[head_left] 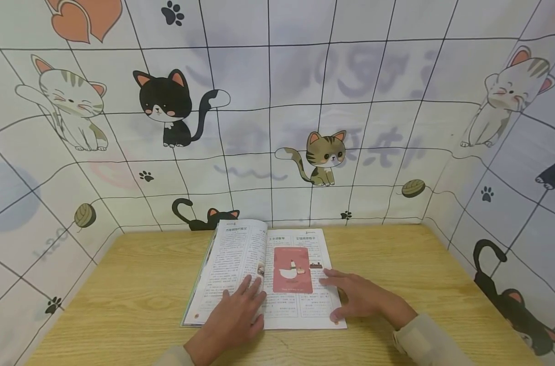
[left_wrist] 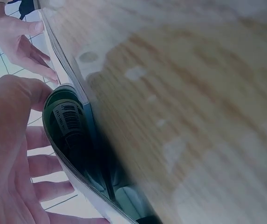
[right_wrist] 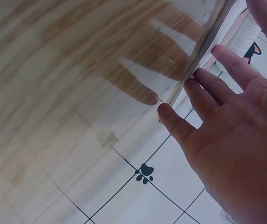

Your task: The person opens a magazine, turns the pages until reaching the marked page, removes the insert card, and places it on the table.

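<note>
An open magazine [head_left: 288,312] lies on the table, its pages covered in printed columns. On the right page is a pink card or picture [head_left: 282,259] with a white shape in the middle. My left hand [head_left: 238,311] rests on the lower left page near the fold, fingers spread. In the left wrist view, the left side of the magazine [left_wrist: 70,161] bows up beside the fingers and a barcode [left_wrist: 69,116] shows inside the curve. With fingers extended, my right hand [head_left: 362,295] touches the right page's outer edge; its fingers [right_wrist: 203,93] meet that edge in the right wrist view.
The wooden table [head_left: 135,284] extends to both sides of the magazine. A white grid-patterned cloth [head_left: 241,173] with cartoon cats and paw prints stands behind it and along both sides.
</note>
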Motion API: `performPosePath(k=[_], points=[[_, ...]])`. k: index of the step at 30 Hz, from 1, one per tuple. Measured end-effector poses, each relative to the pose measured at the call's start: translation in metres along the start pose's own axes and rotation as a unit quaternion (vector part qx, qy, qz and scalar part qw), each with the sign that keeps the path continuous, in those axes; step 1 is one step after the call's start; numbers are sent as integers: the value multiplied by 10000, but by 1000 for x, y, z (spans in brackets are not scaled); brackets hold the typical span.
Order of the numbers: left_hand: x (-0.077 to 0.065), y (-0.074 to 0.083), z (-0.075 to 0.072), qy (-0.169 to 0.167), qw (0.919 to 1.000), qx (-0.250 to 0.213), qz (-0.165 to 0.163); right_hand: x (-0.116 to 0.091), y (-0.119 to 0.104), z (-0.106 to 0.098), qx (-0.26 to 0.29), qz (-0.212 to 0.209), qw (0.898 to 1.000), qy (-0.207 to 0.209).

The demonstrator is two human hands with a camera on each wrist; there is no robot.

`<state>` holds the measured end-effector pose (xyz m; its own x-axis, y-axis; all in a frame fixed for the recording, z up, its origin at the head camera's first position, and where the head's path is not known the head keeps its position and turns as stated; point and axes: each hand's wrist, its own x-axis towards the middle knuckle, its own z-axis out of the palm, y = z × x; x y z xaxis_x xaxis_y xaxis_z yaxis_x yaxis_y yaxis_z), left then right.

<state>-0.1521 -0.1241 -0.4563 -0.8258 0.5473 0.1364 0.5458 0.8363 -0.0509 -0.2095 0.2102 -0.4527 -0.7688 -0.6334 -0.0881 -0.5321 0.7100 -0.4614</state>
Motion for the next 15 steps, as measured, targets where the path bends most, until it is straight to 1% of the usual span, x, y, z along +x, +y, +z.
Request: performPosePath(k=[5, 8, 15], points=[[-1, -2, 0, 24, 10000, 6, 7, 3, 1, 1, -44, -44, 10000, 2], [0, -3, 1, 12, 10000, -27, 15, 3, 1, 0, -161, -14, 9999, 8], [-1, -3, 2, -161, 9996, -212, -12, 9, -5, -9, -509, 55, 9987, -68]])
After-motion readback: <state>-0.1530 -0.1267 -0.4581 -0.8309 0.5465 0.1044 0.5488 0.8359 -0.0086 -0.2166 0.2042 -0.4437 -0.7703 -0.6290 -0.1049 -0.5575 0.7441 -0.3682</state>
